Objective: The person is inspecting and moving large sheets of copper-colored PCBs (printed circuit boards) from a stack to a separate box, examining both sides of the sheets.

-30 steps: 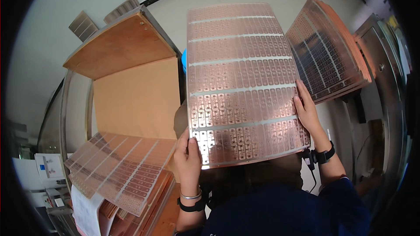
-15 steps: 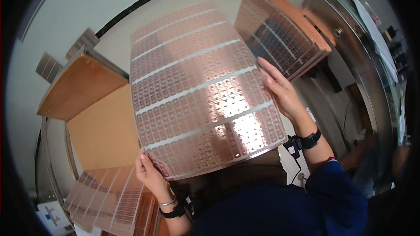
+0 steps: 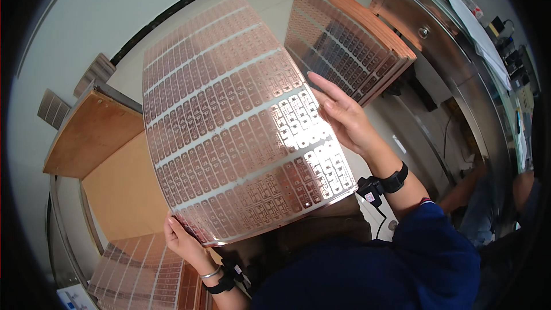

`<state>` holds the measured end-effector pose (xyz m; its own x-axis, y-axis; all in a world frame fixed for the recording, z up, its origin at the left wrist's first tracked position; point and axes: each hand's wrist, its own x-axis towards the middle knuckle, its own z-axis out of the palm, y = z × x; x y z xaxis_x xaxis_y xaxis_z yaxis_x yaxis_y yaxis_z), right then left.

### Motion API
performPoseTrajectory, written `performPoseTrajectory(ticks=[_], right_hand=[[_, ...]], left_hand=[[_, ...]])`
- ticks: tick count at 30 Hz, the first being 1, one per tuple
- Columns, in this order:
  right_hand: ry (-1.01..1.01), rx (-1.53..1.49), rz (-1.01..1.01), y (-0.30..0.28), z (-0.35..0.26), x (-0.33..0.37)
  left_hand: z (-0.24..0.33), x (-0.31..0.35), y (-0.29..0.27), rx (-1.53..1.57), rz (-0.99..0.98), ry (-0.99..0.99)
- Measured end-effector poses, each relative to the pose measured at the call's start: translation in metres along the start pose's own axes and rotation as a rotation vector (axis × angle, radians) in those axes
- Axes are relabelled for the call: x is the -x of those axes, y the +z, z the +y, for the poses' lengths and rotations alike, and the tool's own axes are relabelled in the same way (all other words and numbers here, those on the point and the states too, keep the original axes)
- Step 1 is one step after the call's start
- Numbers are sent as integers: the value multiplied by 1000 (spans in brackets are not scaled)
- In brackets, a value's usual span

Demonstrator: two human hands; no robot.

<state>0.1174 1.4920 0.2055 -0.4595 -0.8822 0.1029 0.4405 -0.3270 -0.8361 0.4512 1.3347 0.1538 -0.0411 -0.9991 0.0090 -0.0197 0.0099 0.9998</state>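
A large copper-coloured circuit board panel (image 3: 229,120), with rows of small etched patterns split by pale strips, is held up and tilted in front of me. My left hand (image 3: 186,241) grips its near left corner, thumb on the top face. Along the right edge, my right hand (image 3: 344,115) clasps the panel with fingers partly hidden behind it. Bright light glares off its right side. Below my left hand lies a stack of similar panels (image 3: 138,272). Past my right hand a second stack of panels (image 3: 350,43) stands on edge.
To the left is a wooden-sided stand (image 3: 109,129) with a tan board (image 3: 132,189) and metal tube legs. A steel desk (image 3: 425,31) with papers and small items runs along the right. Two small panels (image 3: 54,108) lean near the wall. Another person's arm (image 3: 462,189) shows at right.
The panel and both my hands have shifted left and slightly down in view, the panel tilting a little so that the glare on it moves. My grip stays the same.
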Motion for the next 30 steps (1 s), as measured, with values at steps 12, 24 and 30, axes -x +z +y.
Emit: performPoseTrajectory(ticks=[12, 24, 30], right_hand=[[238, 5, -42, 7, -10, -19], [100, -204, -4, 66, 44, -26], [-133, -381, 114, 0, 3, -44]], left_hand=[[38, -22, -27, -63, 9, 10], [53, 20, 29, 961, -279, -192], [50, 3, -4, 908, -269, -173]])
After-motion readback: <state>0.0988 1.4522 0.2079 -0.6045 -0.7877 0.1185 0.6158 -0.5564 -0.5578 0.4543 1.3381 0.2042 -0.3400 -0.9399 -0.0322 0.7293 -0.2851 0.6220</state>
